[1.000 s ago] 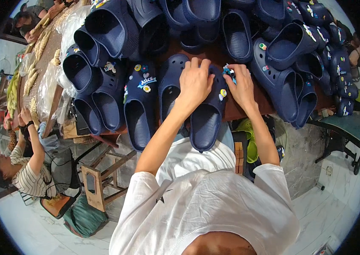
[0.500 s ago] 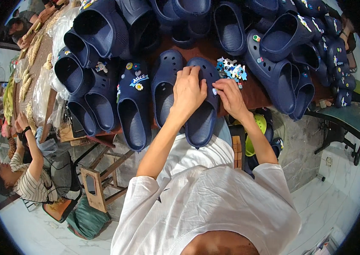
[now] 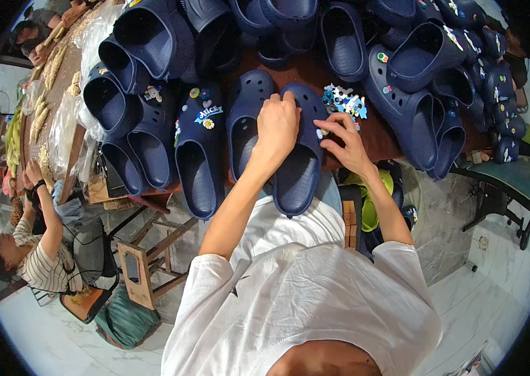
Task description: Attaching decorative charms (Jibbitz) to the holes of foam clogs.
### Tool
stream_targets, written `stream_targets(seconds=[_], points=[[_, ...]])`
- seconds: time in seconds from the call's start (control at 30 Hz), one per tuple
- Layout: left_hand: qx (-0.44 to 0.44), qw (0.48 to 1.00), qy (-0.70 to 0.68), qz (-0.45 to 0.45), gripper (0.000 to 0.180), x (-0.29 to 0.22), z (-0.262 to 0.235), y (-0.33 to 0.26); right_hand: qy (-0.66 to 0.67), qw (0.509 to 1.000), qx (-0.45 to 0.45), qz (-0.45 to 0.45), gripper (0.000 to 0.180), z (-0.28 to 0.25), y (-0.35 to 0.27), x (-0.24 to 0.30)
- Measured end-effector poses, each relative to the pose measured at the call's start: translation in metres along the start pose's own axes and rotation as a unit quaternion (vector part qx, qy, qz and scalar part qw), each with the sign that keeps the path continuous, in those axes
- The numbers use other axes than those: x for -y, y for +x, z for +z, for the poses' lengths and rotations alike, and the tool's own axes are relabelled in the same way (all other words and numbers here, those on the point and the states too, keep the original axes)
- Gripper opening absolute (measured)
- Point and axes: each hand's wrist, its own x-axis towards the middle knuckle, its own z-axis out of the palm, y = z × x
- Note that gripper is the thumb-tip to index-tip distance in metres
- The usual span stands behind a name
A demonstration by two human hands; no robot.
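Observation:
A navy foam clog (image 3: 295,182) lies toe away from me at the front edge of the table. My left hand (image 3: 277,127) is closed over its upper, with the fingertips bent down near the toe. At the clog's right side is my right hand (image 3: 347,147), thumb and index finger apart around a small light-coloured charm (image 3: 322,133) on the upper. A matching clog (image 3: 243,135) without visible charms stands just left. Farther left, another clog (image 3: 200,182) carries several charms, including a white daisy. Loose blue, white and black charms (image 3: 345,102) lie in a heap beyond my right hand.
Many navy clogs (image 3: 152,44) are piled along the back and both sides of the reddish-brown table (image 3: 374,135). Lime-green clogs (image 3: 370,210) sit below the table edge. A wooden stool frame (image 3: 136,276) and a seated person (image 3: 46,257) are at left, a dark-topped stool (image 3: 509,178) at right.
My right thumb and index finger have spread from a pinch at the charm, and the hand has shifted slightly right. My left hand has moved a little left, its fingers more curled.

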Motion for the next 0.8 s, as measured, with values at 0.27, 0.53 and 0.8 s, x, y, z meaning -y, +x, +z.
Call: stream_targets(seconds=[0.27,0.53,0.8], points=[[0.017,0.999,0.042,0.004,0.017,0.001,0.006,0.002,-0.065,0.993,-0.052,-0.079,0.031,0.011,0.004,-0.009],[0.038,0.997,0.066,0.034,0.015,-0.003,0.005,0.002,-0.165,0.966,-0.123,-0.157,0.019,0.028,0.006,-0.017],[0.029,0.997,0.065,0.035,0.01,-0.003,0.004,0.002,-0.178,0.958,-0.139,-0.176,0.009,0.032,0.013,-0.024]])
